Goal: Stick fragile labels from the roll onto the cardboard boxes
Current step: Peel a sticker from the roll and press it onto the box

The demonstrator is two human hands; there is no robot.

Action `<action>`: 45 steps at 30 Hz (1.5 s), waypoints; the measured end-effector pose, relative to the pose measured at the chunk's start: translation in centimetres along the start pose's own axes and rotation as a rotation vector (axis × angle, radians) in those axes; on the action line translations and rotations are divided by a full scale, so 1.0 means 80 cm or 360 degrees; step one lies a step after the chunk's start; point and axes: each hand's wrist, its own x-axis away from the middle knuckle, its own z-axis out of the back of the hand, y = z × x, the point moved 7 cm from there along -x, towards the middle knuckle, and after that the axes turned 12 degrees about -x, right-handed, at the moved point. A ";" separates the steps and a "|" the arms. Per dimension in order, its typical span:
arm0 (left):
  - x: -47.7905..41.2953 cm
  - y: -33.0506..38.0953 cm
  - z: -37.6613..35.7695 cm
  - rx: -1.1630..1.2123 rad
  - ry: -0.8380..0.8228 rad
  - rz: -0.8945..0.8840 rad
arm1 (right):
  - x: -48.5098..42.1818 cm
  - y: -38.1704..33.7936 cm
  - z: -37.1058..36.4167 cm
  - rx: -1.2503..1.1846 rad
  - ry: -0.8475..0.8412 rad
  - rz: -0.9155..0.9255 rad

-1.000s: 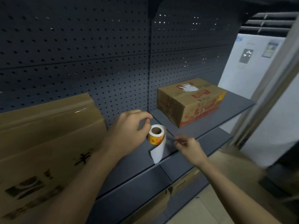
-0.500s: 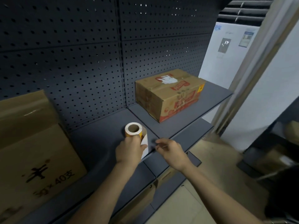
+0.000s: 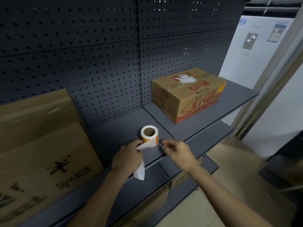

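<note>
Label roll [image 3: 149,134] on end near the front of the grey shelf [image 3: 124,128], hollow core facing up, red-and-yellow print visible on its side. White backing strip [image 3: 139,172] leading off the roll into the left hand [image 3: 128,155] and hanging loose below it, past the shelf edge. Left hand just beside the roll, thumb and fingers pinching the strip. Right hand [image 3: 177,152] just right of the roll and apart from it, thumb and forefinger tips drawn together, remaining fingers curled; anything held between the tips too small to make out. Printed cardboard box [image 3: 188,99] farther back on the right, near the pegboard panel [image 3: 98,63], with a small orange sticker [image 3: 221,88] at its right upper corner. Larger plain box [image 3: 41,145] at far left, well apart from the roll.
</note>
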 end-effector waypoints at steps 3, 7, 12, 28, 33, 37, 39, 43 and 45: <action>0.003 -0.017 0.007 -0.0066 0.0007 0.0077 | 0.000 -0.008 -0.010 -0.0010 -0.0026 0.0062; 0.011 -0.028 0.016 -0.0171 0.0026 0.0102 | 0.000 -0.018 -0.022 -0.0029 -0.0058 0.0143; 0.024 -0.017 0.021 -0.0160 -0.0077 -0.0045 | -0.003 -0.022 -0.031 -0.0010 -0.0023 0.0195; 0.003 0.031 0.007 0.0133 0.0036 -0.0249 | 0.017 -0.035 -0.014 -0.0016 0.0019 0.0210; 0.004 0.035 0.003 0.0392 -0.0010 -0.0323 | 0.022 -0.036 -0.015 -0.0108 0.0014 0.0222; 0.006 0.037 0.002 0.0502 -0.0054 -0.0377 | 0.023 -0.032 -0.016 -0.0115 0.0041 0.0214; 0.006 0.037 0.002 0.0536 -0.0068 -0.0390 | 0.024 -0.029 -0.014 -0.0144 0.0066 0.0177; 0.008 0.036 0.000 0.0557 -0.0085 -0.0410 | 0.028 -0.027 -0.014 -0.0159 0.0109 0.0155; 0.008 0.037 -0.001 0.0570 -0.0092 -0.0417 | 0.029 -0.029 -0.014 -0.0145 0.0113 0.0151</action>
